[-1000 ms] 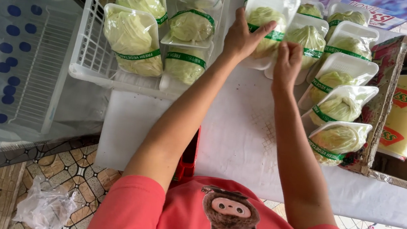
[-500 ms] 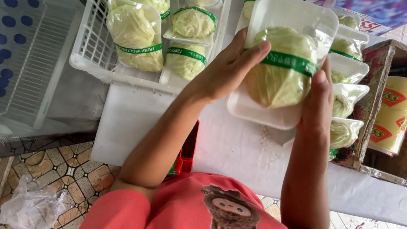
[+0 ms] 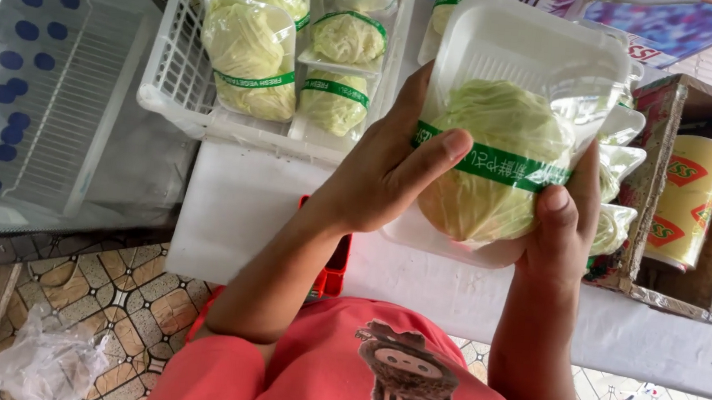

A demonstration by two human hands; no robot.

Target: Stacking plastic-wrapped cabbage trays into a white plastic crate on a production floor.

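Nearest the camera: a person in a red shirt [image 3: 338, 390] with a cartoon animal print, both forearms raised over the white table [image 3: 241, 215].
Left hand [image 3: 375, 180]: wrapped around the left side of a wrapped cabbage tray [image 3: 502, 127], thumb pressed across its green band [image 3: 499, 163].
Right hand [image 3: 564, 224]: gripping the tray's lower right corner, thumb on the film, fingers hidden behind.
Tray position: held up off the table, tilted toward the camera, above the near edge.
Right edge of the table: cardboard box [image 3: 708, 208] holding a yellow roll of film [image 3: 686, 201]; more wrapped trays [image 3: 619, 177] stacked just left of it.
Far left corner: white wire basket [image 3: 180, 79] with several banded cabbage trays [image 3: 252, 55].
Floor, left: patterned tiles and a crumpled plastic bag [image 3: 44, 361].
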